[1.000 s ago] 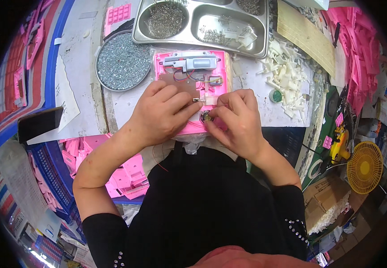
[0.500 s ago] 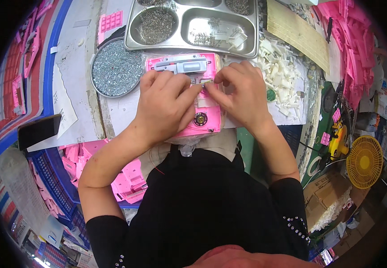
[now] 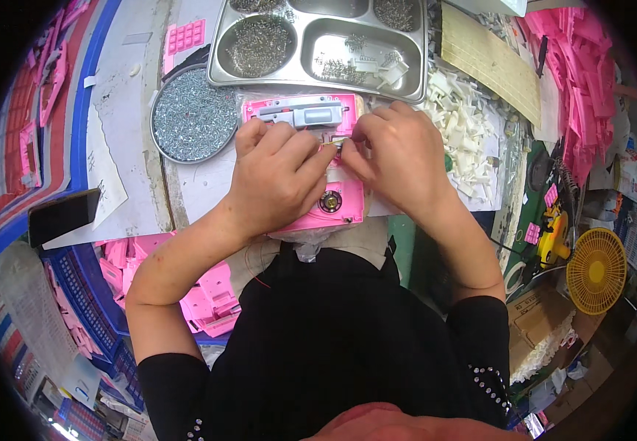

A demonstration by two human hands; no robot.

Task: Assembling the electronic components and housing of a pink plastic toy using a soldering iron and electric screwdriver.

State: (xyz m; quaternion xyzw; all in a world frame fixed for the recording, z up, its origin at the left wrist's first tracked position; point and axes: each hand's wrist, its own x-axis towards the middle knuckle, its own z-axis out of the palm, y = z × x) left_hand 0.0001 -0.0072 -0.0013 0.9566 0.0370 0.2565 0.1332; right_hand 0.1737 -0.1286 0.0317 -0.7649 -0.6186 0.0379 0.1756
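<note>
From the head camera, both forearms come up from the lower edge and bend inward, so the hands meet over a pink shell (image 3: 337, 195) lying flat on the table (image 3: 123, 117), just in front of the person's chest.

The left hand (image 3: 278, 180) lies knuckles-up on the shell's left half, fingers curled, thumb and forefinger reaching right toward the middle. The right hand (image 3: 399, 158) mirrors it from the other side, wrist cocked, fingers bunched and pointing left. The fingertips of the two hands nearly touch, and between them sits a small pale part (image 3: 338, 143). Both hands are narrowed to a pinch around it; which one truly holds it I cannot tell.

A grey block (image 3: 307, 114) sits at the shell's far edge, just beyond the knuckles. A round metal disc (image 3: 330, 201) shows on the shell's near part, below the left thumb.

Beside the left hand stands a round dish (image 3: 193, 121) full of screws. Farther back is a steel tray (image 3: 318, 44) with compartments holding small metal parts. White plastic pieces (image 3: 465, 125) are heaped to the right of the right hand. More pink parts (image 3: 208, 298) lie under the left forearm, and a yellow fan (image 3: 596, 270) sits far right.
</note>
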